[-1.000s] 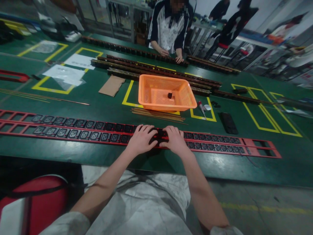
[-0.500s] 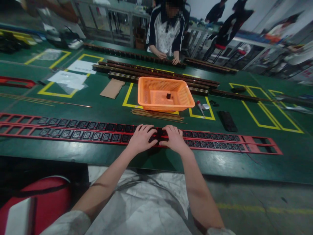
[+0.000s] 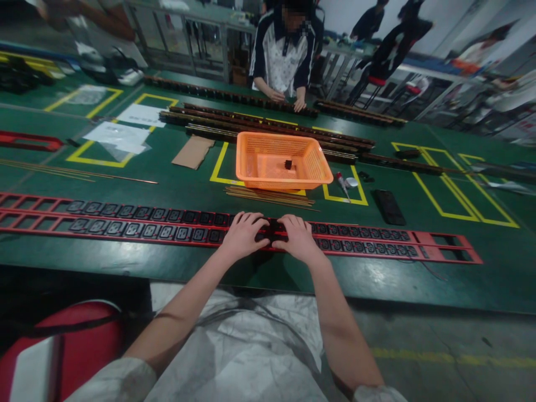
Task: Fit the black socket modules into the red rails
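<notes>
Two long red socket strips [image 3: 438,254], fitted with rows of black power sockets [image 3: 132,230], lie side by side across the green table. At their middle, my left hand [image 3: 243,237] arches over them, fingers curled toward the far side and thumb on the near side. Mirroring it just to the right, my right hand [image 3: 298,237] grips the strips the same way. The thumbs point at each other with a small gap between, where black sockets show. The undersides of my fingers and what they press on are hidden. At the left end, the frame openings hold no sockets.
Beyond my hands stands an orange basket [image 3: 285,183] with a small black part [image 3: 288,164] inside. Thin brass-coloured rods [image 3: 268,196] lie before it. A screwdriver [image 3: 343,185], a black phone [image 3: 389,207] and cardboard [image 3: 193,152] lie around. A co-worker [image 3: 285,56] works across the table.
My hands stay in nearly the same place on the socket strips. The view has shifted very slightly; nothing else visibly differs.
</notes>
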Motion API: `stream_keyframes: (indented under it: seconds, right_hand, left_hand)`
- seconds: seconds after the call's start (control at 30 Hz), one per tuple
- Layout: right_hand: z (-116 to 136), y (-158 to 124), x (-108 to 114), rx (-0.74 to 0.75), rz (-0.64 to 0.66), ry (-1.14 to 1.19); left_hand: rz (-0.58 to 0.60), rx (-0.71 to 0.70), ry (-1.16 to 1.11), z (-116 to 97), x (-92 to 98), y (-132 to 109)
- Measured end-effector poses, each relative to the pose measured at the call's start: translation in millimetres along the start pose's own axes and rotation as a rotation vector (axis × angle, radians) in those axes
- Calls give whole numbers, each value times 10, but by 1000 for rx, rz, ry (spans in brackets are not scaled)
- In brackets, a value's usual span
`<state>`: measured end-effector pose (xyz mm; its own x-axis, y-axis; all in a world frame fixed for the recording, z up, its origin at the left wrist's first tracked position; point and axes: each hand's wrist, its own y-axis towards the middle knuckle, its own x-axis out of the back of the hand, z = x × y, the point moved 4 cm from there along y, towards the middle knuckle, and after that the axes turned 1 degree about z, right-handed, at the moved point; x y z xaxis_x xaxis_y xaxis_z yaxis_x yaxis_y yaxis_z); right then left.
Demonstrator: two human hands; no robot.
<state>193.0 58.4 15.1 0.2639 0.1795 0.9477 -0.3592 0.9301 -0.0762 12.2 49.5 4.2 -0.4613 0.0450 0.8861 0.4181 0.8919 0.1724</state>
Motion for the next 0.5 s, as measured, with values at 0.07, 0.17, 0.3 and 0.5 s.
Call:
stream_keyframes:
  seconds: [0.07,0.17,0.3,0.5]
  right_hand:
    - [8,-16,8,2,7,12]
    - [13,-50,-2,10,3,37]
    - [6,-109,-59,12,-30,33]
    - [27,-203,-105,30,-78,-34]
  left_hand:
    - [-2,-4,7,1,3,-3]
    - [-3,-23,24,-6,12,-15]
    - [-7,-30,28,-17,19,-29]
    - [-12,-16,60,-31,4,-40]
